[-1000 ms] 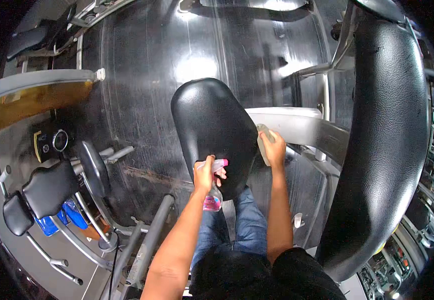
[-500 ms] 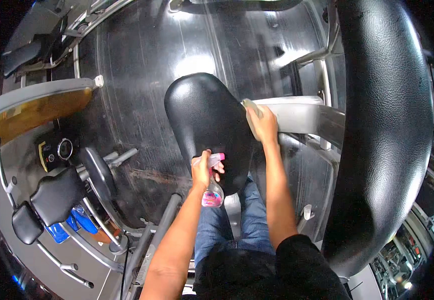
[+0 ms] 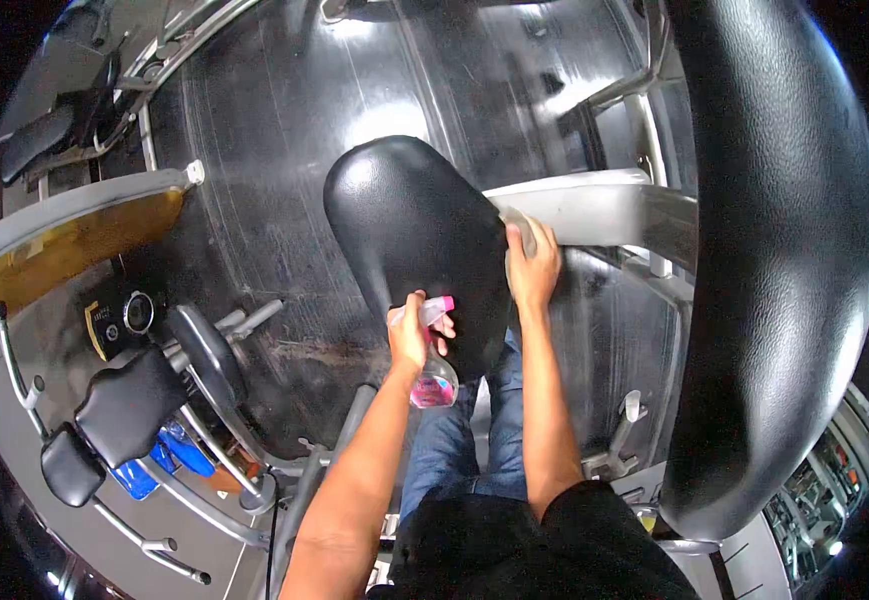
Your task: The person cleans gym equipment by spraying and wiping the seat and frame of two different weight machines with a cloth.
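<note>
A black padded seat (image 3: 404,220) lies in the middle of the view, joined on its right to a pale frame arm (image 3: 584,208). Over the seat's lower part, my left hand (image 3: 412,335) is wrapped round the neck of a clear spray bottle (image 3: 434,385) with a pink nozzle and label. My right hand (image 3: 534,265) presses a greyish cloth (image 3: 520,232) against the seat's right edge, beside the frame arm.
A large black pad (image 3: 774,250) stands upright at the right. Other machines with black pads (image 3: 132,405) and metal bars are at the left, near a yellow-brown panel (image 3: 74,232). Dark flooring (image 3: 284,190) surrounds the seat.
My right hand and the cloth have moved slightly down along the seat's right edge. The view has shifted a little. My left hand keeps its hold on the bottle.
</note>
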`<state>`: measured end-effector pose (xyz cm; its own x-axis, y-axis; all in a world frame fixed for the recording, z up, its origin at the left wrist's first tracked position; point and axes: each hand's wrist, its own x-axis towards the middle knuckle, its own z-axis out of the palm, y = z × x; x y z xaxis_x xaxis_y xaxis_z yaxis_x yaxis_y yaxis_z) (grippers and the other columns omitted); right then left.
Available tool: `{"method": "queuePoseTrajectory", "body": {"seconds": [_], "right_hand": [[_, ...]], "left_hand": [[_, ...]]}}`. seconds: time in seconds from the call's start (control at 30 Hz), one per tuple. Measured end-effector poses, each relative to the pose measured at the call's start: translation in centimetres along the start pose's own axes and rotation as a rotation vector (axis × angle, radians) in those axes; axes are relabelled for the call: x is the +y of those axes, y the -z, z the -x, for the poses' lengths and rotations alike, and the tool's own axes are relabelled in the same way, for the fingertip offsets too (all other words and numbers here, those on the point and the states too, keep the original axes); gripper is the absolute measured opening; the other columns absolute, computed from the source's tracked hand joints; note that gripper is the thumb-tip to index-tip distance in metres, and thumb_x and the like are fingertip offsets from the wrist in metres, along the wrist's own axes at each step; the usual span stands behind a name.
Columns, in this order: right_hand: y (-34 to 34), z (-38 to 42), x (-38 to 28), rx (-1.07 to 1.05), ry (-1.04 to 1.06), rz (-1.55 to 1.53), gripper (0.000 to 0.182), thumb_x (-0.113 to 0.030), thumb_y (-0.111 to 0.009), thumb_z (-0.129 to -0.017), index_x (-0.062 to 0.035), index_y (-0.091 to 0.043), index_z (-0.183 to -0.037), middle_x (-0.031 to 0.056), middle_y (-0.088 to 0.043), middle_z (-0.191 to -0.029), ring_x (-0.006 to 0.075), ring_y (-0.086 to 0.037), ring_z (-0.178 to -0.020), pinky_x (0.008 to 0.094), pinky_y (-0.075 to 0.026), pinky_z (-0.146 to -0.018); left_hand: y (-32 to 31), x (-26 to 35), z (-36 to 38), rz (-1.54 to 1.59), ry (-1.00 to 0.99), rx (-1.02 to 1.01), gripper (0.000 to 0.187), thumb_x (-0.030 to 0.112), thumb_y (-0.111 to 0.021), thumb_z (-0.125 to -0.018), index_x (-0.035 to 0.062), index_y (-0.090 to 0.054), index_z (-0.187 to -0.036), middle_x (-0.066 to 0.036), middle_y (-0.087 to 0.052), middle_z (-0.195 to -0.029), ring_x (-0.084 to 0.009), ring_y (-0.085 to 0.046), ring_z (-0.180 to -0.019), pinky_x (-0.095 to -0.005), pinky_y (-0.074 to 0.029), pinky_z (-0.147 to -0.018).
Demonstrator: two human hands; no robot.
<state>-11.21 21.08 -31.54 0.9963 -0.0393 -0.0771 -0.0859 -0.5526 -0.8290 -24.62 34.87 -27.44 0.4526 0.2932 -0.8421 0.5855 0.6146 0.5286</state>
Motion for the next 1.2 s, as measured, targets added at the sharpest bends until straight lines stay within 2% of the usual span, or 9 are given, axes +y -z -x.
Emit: {"method": "queuePoseTrajectory", "body": {"seconds": [0.1, 0.27, 0.43, 0.5, 0.63, 0.9, 1.03, 1.1, 1.2], "right_hand": [[0.1, -1.8, -2.8, -0.130, 0.105, 0.027, 0.028, -0.022, -0.070, -0.086, -0.0053, -0.071, -0.109, 0.0149, -0.066, -0.101, 0.0348, -0.065, -0.095, 0.0409, -0.049, -0.085], [2.6, 2.1, -2.3, -0.211, 0.273, 0.096, 0.026, -0.015, -0.074, -0.082, -0.0119, -0.073, -0.107, 0.0103, -0.062, -0.102, 0.0309, -0.063, -0.094, 0.0396, -0.050, -0.081], [4.1, 5.1, -0.5, -0.189, 0.212, 0.093, 0.024, -0.013, -0.074, -0.080, -0.0135, -0.073, -0.105, 0.0106, -0.064, -0.102, 0.0307, -0.064, -0.095, 0.0393, -0.051, -0.081], [3.5, 4.1, -0.8, -0.126, 0.206, 0.115, 0.025, -0.012, -0.073, -0.080, -0.0125, -0.073, -0.105, 0.0102, -0.065, -0.100, 0.0306, -0.065, -0.094, 0.0392, -0.051, -0.081], [0.5, 0.1, -2.4, -0.031, 0.174, 0.140, 0.019, -0.019, -0.071, -0.084, -0.0112, -0.072, -0.101, 0.0108, -0.066, -0.097, 0.0341, -0.065, -0.093, 0.0405, -0.052, -0.080], [2.9, 4.0, -2.6, -0.213, 0.297, 0.162, 0.023, -0.021, -0.074, -0.081, -0.0167, -0.074, -0.104, 0.0071, -0.064, -0.102, 0.0314, -0.065, -0.094, 0.0406, -0.052, -0.081], [4.4, 7.6, 0.3, -0.153, 0.259, 0.098, 0.028, -0.014, -0.075, -0.080, -0.0154, -0.073, -0.109, 0.0088, -0.064, -0.106, 0.0301, -0.065, -0.095, 0.0394, -0.052, -0.081], [3.9, 8.1, 0.8, -0.118, 0.285, 0.068, 0.029, -0.010, -0.074, -0.081, -0.0135, -0.073, -0.110, 0.0109, -0.063, -0.106, 0.0301, -0.065, -0.095, 0.0387, -0.051, -0.083], [3.5, 8.7, 0.6, -0.043, 0.252, 0.026, 0.028, -0.012, -0.075, -0.082, -0.0096, -0.072, -0.109, 0.0124, -0.064, -0.107, 0.0305, -0.064, -0.097, 0.0380, -0.051, -0.085]], "left_hand": [[0.0, 0.0, 0.0, 0.046, -0.012, -0.012, 0.050, 0.036, -0.048, -0.096, -0.0085, -0.064, -0.081, -0.019, -0.066, -0.068, -0.0263, -0.062, -0.049, -0.0344, -0.046, -0.036], [-0.1, 0.4, 0.2, -0.037, -0.039, -0.043, 0.053, 0.045, -0.044, -0.094, -0.0049, -0.062, -0.089, -0.015, -0.064, -0.070, -0.0242, -0.062, -0.055, -0.0340, -0.046, -0.037], [-0.2, 0.4, 0.0, -0.030, -0.036, -0.043, 0.053, 0.045, -0.045, -0.094, -0.0044, -0.063, -0.088, -0.015, -0.063, -0.069, -0.0239, -0.062, -0.055, -0.0340, -0.045, -0.037], [-0.3, 0.5, 0.0, 0.028, -0.031, -0.006, 0.051, 0.038, -0.047, -0.095, -0.0084, -0.065, -0.083, -0.017, -0.065, -0.066, -0.0243, -0.062, -0.050, -0.0338, -0.046, -0.034], [-0.1, 0.2, -0.3, -0.025, -0.057, -0.057, 0.051, 0.044, -0.044, -0.094, -0.0035, -0.062, -0.089, -0.014, -0.063, -0.069, -0.0228, -0.061, -0.053, -0.0341, -0.045, -0.036], [-0.2, 0.6, -0.4, -0.023, -0.061, -0.079, 0.050, 0.045, -0.045, -0.095, -0.0029, -0.061, -0.094, -0.011, -0.062, -0.069, -0.0227, -0.062, -0.055, -0.0345, -0.046, -0.036], [0.9, 0.5, -0.1, 0.008, -0.104, -0.149, 0.050, 0.049, -0.047, -0.095, 0.0013, -0.061, -0.097, -0.011, -0.062, -0.071, -0.0219, -0.062, -0.054, -0.0343, -0.049, -0.039], [2.1, 1.0, 0.1, -0.116, -0.083, -0.435, 0.050, 0.052, -0.049, -0.095, 0.0032, -0.060, -0.097, -0.012, -0.063, -0.075, -0.0215, -0.060, -0.050, -0.0338, -0.050, -0.043], [1.1, 0.7, 1.4, -0.148, -0.169, -0.377, 0.051, 0.053, -0.051, -0.095, 0.0028, -0.059, -0.099, -0.013, -0.065, -0.078, -0.0204, -0.057, -0.046, -0.0320, -0.050, -0.046]]}}
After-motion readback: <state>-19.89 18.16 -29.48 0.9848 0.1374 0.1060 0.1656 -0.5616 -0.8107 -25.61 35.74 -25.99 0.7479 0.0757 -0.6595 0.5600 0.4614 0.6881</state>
